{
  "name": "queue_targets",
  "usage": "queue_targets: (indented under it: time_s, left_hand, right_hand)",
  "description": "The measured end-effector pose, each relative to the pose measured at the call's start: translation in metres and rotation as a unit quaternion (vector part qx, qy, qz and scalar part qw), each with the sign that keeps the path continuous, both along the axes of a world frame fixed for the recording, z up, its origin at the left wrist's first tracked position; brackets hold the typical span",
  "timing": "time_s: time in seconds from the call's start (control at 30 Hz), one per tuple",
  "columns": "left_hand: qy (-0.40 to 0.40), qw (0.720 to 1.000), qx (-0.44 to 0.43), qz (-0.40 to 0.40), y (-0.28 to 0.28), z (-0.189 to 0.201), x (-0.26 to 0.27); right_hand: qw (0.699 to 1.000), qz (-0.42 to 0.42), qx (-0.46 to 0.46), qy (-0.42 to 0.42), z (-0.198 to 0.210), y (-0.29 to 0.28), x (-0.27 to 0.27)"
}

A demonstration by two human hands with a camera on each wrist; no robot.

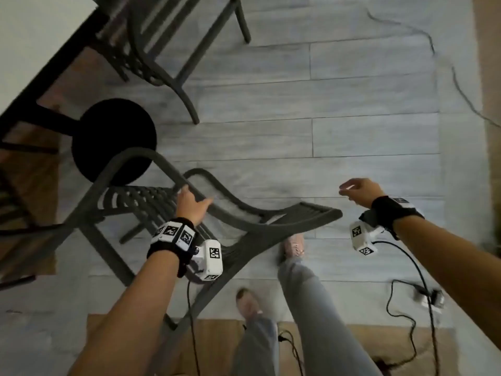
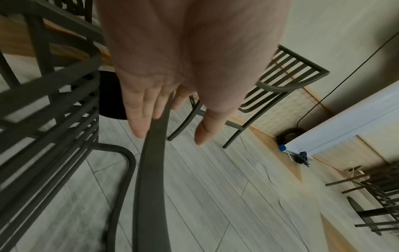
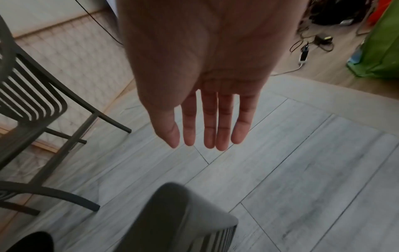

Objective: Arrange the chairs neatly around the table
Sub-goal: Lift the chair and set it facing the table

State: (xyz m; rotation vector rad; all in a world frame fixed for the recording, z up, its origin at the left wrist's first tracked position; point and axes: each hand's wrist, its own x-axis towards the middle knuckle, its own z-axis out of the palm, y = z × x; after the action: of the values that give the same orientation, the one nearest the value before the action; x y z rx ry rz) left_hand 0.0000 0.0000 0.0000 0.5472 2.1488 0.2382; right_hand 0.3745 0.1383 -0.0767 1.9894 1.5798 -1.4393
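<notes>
A grey slatted chair (image 1: 271, 226) stands just in front of me, angled away from the white-topped table (image 1: 40, 31) at the upper left. My left hand (image 1: 193, 198) rests on the chair's curved armrest (image 2: 149, 187), fingers fairly straight along the bar and thumb spread to the side. My right hand (image 1: 352, 189) hovers free above the floor, to the right of the chair's back corner (image 3: 183, 213), with straight fingers (image 3: 209, 136) and nothing in it. A second grey chair (image 1: 168, 66) stands farther off by the table.
A black round stool (image 1: 113, 137) sits between the near chair and the table frame. Cables and a power strip (image 1: 433, 299) lie on the grey plank floor at right. My feet stand beside the chair, a tan rug (image 1: 217, 335) below. A green bag (image 3: 382, 51) stands far right.
</notes>
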Motion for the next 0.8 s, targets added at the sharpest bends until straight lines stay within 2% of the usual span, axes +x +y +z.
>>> queue_targets:
  time_s: [0.17, 0.37, 0.47, 0.57, 0.67, 0.8]
  left_hand:
    - [0.023, 0.998, -0.027, 0.049, 0.009, -0.034, 0.009]
    - [0.062, 0.995, -0.003, 0.081, -0.005, -0.094, 0.005]
    - [0.021, 0.993, 0.011, 0.119, -0.021, -0.114, -0.018]
    - [-0.027, 0.989, 0.006, 0.143, -0.058, -0.137, -0.059]
    - [-0.004, 0.985, 0.041, 0.169, -0.037, -0.121, -0.033]
    - [-0.019, 0.983, 0.106, 0.147, -0.026, -0.106, -0.005]
  right_hand:
    - [0.987, 0.022, -0.158, 0.024, -0.088, 0.033, 0.018]
    - [0.960, 0.055, -0.269, 0.059, -0.210, 0.036, 0.014]
    - [0.946, 0.078, -0.307, 0.069, -0.256, 0.028, 0.004]
    - [0.934, 0.109, -0.331, 0.073, -0.287, 0.021, -0.009]
    - [0.934, 0.117, -0.331, 0.070, -0.303, 0.015, -0.016]
    - [0.946, 0.118, -0.298, 0.055, -0.303, 0.010, -0.018]
